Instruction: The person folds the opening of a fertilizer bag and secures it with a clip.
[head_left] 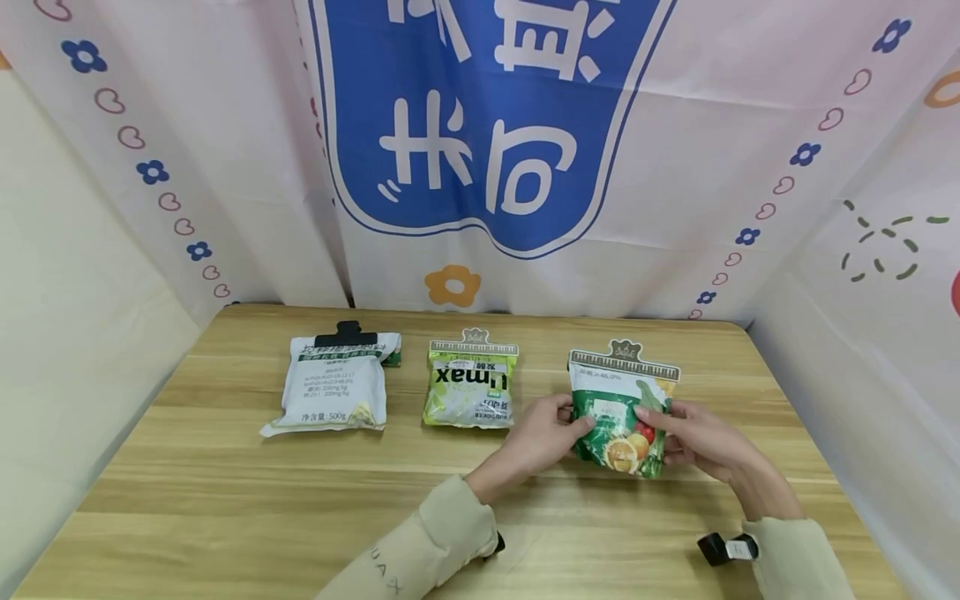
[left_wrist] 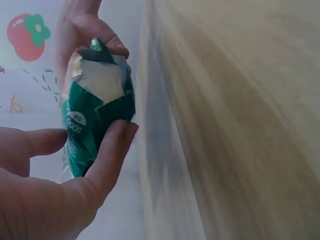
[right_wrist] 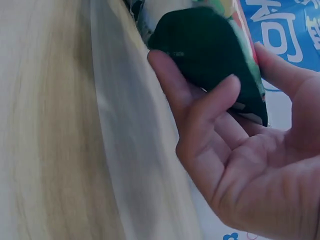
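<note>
Both hands hold a green and white packet [head_left: 611, 417] with fruit and vegetables printed on it, at the right of the table in the head view. A silver-toned clip [head_left: 625, 362] spans its top edge. My left hand [head_left: 546, 432] grips the packet's left side, thumb on the front. On the right side, my right hand [head_left: 701, 433] pinches it between thumb and fingers. The left wrist view shows the packet's green side [left_wrist: 95, 120] between thumb and fingers. In the right wrist view, fingers curl behind the dark green side [right_wrist: 210, 55].
A lime and white Umax packet [head_left: 471, 390] with a similar clip lies left of my left hand. Farther left is a white packet [head_left: 337, 387] with a black clip [head_left: 347, 335]. All are on the wooden table [head_left: 225, 517], with a printed cloth [head_left: 675, 167] behind.
</note>
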